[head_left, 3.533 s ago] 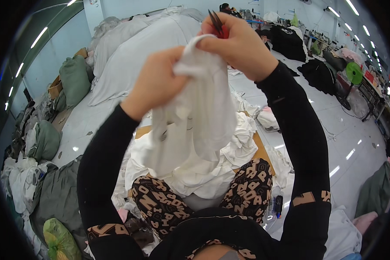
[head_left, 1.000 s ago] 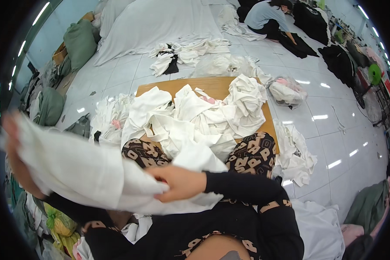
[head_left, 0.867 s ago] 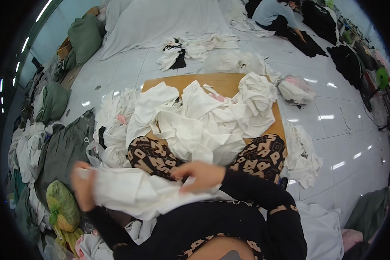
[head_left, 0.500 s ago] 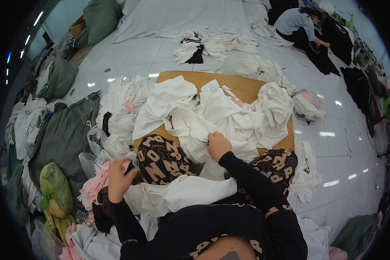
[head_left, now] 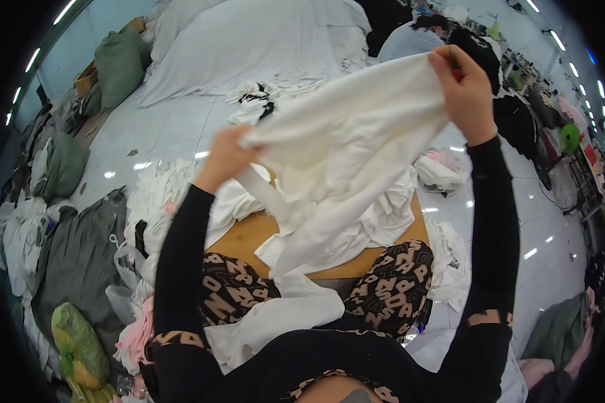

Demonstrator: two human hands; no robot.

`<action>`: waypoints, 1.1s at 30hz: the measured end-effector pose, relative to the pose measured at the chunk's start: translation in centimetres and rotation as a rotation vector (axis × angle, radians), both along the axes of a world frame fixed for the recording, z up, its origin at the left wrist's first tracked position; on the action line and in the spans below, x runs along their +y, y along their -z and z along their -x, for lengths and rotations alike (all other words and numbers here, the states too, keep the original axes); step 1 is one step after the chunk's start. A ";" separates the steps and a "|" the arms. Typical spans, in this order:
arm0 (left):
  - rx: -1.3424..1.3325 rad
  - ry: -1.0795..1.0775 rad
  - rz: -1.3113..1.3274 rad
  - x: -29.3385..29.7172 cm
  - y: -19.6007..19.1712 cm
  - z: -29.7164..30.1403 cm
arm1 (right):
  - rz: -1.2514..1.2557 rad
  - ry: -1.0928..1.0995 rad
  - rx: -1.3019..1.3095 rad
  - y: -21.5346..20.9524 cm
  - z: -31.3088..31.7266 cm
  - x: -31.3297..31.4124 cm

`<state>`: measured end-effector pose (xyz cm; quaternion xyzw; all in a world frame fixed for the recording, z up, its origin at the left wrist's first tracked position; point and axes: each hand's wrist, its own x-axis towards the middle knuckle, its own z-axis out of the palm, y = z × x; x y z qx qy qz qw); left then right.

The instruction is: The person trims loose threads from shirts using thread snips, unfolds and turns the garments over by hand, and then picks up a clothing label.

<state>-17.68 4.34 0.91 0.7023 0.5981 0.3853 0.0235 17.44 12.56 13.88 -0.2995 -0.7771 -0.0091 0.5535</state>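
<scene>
A large piece of white fabric (head_left: 356,144) is stretched in the air between my two hands, its lower part hanging in folds over the low wooden board (head_left: 238,236). My left hand (head_left: 227,158) pinches its near left corner, slightly blurred by motion. Higher and farther right, my right hand (head_left: 469,101) is closed on the upper right corner. Other crumpled white fabric (head_left: 391,213) lies on the board, partly hidden behind the raised piece. Across my lap rests another white cloth (head_left: 275,319), between my patterned trouser legs.
Heaped white cloth (head_left: 158,195) and a grey sheet (head_left: 81,248) lie at the left, near a yellow-green plastic bag (head_left: 79,342). A clear bag of cloth (head_left: 442,169) sits on the floor at right. A person in light blue (head_left: 410,41) crouches at the far right.
Both hands have risen and moved forward, lifting a white fabric piece off the board and spreading it. My left hand, empty beside my knee before, now grips its corner. The view has shifted.
</scene>
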 end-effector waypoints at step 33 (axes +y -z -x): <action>-0.708 1.478 0.231 -3.4 -30.2 -4.7 | 0.905 -0.936 0.133 -0.5 10.5 -8.0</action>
